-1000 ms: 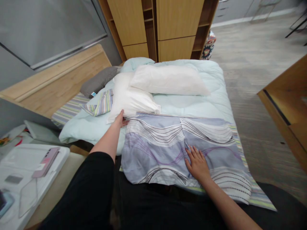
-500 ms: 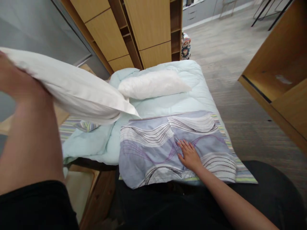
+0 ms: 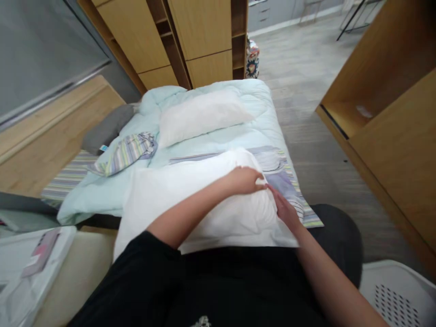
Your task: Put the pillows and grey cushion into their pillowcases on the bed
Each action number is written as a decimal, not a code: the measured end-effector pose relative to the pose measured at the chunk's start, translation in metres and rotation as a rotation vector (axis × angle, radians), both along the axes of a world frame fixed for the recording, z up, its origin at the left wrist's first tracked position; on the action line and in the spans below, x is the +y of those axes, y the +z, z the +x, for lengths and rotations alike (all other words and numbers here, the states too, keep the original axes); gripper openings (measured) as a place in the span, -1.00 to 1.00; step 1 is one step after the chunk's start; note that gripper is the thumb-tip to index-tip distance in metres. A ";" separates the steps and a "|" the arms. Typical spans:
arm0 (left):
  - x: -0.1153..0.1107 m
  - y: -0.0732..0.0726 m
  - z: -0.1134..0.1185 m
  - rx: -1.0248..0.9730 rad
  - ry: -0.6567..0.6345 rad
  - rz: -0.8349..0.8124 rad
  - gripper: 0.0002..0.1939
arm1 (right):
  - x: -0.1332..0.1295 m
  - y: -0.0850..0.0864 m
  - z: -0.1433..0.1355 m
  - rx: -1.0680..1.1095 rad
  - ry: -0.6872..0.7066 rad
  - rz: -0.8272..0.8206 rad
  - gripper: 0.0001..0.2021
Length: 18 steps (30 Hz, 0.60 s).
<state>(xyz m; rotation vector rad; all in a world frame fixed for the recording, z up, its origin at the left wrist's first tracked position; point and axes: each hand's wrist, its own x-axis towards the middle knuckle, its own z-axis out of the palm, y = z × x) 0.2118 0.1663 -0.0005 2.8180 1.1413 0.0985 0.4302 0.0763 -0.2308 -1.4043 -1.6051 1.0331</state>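
A white pillow (image 3: 160,193) lies across the front of the bed, close to my body. My left hand (image 3: 245,180) reaches over it and grips its right end, thumb and fingers closed on the white fabric. At that same end my right hand (image 3: 286,209) has its fingers closed on the pillow's edge, fingertips nearly meeting the left hand's. Beneath the pillow, the purple-grey patterned pillowcase (image 3: 284,181) with white wavy bands is spread flat, mostly covered. A second white pillow (image 3: 204,113) lies farther back on the pale-blue quilt (image 3: 262,102).
A striped bundled cloth (image 3: 127,154) and a grey cushion (image 3: 107,129) lie at the bed's left. Wooden cabinets (image 3: 207,41) stand behind the bed, and another wooden cabinet (image 3: 388,145) is at right. A white perforated basket (image 3: 395,295) sits at lower right.
The white pillow, held up at the left before, is now down over the patterned pillowcase. My left hand has come across to its right end; my right hand has left the pillowcase for the pillow.
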 end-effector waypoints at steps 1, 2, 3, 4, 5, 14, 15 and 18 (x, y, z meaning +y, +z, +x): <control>-0.027 -0.026 0.002 0.005 -0.028 -0.047 -0.59 | -0.015 -0.001 0.017 0.049 -0.012 -0.080 -0.40; -0.055 -0.051 -0.001 0.001 -0.037 -0.093 -0.60 | -0.030 -0.003 0.032 0.113 -0.015 -0.181 -0.39; -0.083 -0.073 -0.009 -0.040 -0.022 -0.089 -0.58 | -0.044 -0.005 0.043 0.183 -0.007 -0.288 -0.36; -0.110 -0.090 -0.018 -0.085 -0.004 -0.095 -0.57 | -0.056 -0.007 0.050 0.241 0.011 -0.380 -0.34; -0.133 -0.102 -0.028 -0.134 -0.003 -0.116 -0.55 | -0.064 -0.008 0.053 0.262 0.032 -0.437 -0.32; -0.162 -0.095 -0.085 -0.309 0.162 -0.020 -0.76 | -0.029 0.081 -0.033 -0.444 0.023 0.528 -0.74; -0.157 -0.098 -0.088 -0.305 0.174 -0.012 -0.76 | -0.024 0.093 -0.048 -0.461 0.103 0.592 -0.82; -0.147 -0.118 -0.094 -0.296 0.155 -0.014 -0.70 | -0.008 0.105 -0.090 -0.399 0.440 0.648 -0.85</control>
